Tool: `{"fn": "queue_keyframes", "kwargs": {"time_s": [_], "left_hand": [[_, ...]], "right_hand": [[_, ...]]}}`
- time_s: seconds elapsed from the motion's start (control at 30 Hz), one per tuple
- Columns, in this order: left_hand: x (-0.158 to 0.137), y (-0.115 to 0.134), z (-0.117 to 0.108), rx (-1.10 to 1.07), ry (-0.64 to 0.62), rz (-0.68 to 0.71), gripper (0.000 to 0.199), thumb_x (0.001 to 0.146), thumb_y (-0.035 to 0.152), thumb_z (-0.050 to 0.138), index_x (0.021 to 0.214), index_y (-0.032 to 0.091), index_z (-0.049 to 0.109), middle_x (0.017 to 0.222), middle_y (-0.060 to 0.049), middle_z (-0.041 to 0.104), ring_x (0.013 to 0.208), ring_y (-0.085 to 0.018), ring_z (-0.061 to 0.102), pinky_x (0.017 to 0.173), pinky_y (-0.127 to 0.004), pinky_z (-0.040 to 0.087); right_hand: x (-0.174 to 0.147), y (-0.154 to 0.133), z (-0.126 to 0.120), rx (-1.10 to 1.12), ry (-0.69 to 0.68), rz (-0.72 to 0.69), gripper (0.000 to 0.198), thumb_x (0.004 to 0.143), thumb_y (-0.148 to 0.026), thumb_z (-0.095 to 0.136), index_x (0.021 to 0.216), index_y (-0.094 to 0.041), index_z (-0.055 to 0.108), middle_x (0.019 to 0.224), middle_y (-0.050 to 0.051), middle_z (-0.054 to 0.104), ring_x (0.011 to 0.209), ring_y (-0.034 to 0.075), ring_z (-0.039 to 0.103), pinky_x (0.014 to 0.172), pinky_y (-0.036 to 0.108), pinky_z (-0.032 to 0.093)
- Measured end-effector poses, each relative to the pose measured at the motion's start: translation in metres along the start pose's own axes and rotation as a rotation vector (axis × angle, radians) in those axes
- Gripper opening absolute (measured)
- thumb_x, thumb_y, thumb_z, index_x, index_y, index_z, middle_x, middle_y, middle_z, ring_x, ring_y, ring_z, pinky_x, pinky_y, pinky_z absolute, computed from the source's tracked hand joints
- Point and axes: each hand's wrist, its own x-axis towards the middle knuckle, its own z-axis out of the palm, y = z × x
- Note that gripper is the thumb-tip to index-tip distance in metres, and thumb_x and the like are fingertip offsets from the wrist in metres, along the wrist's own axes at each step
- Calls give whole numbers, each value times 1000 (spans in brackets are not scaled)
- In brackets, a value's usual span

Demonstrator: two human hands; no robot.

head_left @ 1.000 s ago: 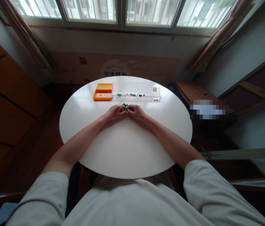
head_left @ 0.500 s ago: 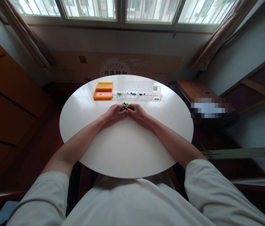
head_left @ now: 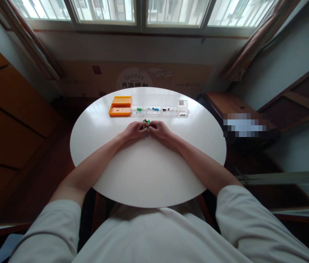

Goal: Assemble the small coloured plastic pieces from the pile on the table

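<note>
Above the middle of the white round table (head_left: 147, 171), my two hands meet fingertip to fingertip. Between them is a small cluster of green, dark and blue pieces (head_left: 147, 122), perhaps tiny building bricks; most of it is hidden by the fingers. My left hand (head_left: 135, 128) is closed on it from the left, fingers curled in a pinch. From the other side my right hand (head_left: 158, 129) pinches the same cluster. A bit of blue shows just below the fingertips.
Beyond my hands stands an open orange box (head_left: 119, 113) with a few small orange bits. To its right, clear lidded compartments (head_left: 154, 113) hold green, blue, dark and whitish pieces. A wooden bench (head_left: 225, 104) is at the right, a window at the back.
Almost nothing differs. Both hands keep their pinch on the cluster in the same place; the view has shifted very slightly.
</note>
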Motion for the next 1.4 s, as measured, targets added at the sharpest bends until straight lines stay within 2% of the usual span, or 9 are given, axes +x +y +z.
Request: {"fn": "queue_keyframes", "kwargs": {"time_s": [0.83, 1.4], "left_hand": [[1, 1, 0, -14, -4, -14, 33, 82, 40, 47, 85, 14, 66, 61, 2, 57, 55, -8, 42, 53, -21, 27], [0, -1, 2, -12, 8, -11, 33, 82, 41, 47, 87, 14, 66, 61, 2, 57, 55, -8, 42, 54, -21, 27]], "right_hand": [[-1, -4, -1, -3, -12, 14, 25, 77, -25, 49, 84, -11, 68, 77, 5, 68, 70, 14, 57, 67, 23, 41], [0, -1, -1, -5, -13, 4, 26, 77, -25, 49, 85, -11, 69, 78, 4, 69, 67, 13, 56, 67, 23, 41]]}}
